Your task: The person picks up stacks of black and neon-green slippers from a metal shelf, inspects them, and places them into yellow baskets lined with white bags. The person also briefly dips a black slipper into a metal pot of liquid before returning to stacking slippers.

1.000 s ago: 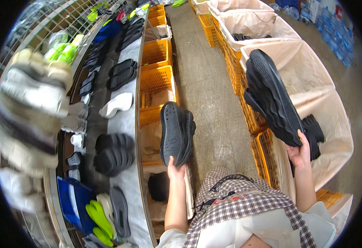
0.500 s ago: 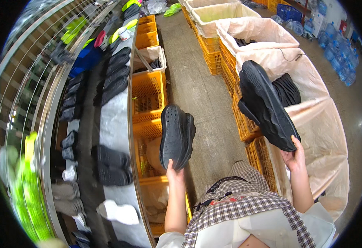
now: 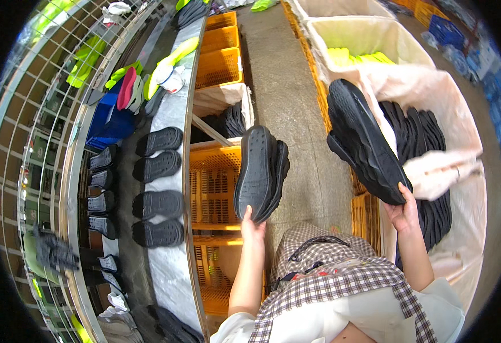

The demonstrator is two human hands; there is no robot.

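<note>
My left hand is closed round the near end of some black shoe soles, its thumb on the top one; at least two are pressed together and tilted upward over the aisle. More black shoe soles are in my right hand, pinched at their near end, with a wavy side edge showing. This bundle is raised beside the cloth-lined bins on the right. Just beyond it, stacked black soles lie in a lined bin. How many soles each hand holds I cannot tell.
On the left runs a metal worktable carrying rows of black soles, yellow-green soles and a blue bin. Orange crates stand along its side. A bin with yellow-green pieces is farther right. A wire grille borders the table.
I have moved forward along the aisle, so table, crates and bins slide toward me. Both hands keep hold of their soles. The bin with yellow-green pieces is now nearer.
</note>
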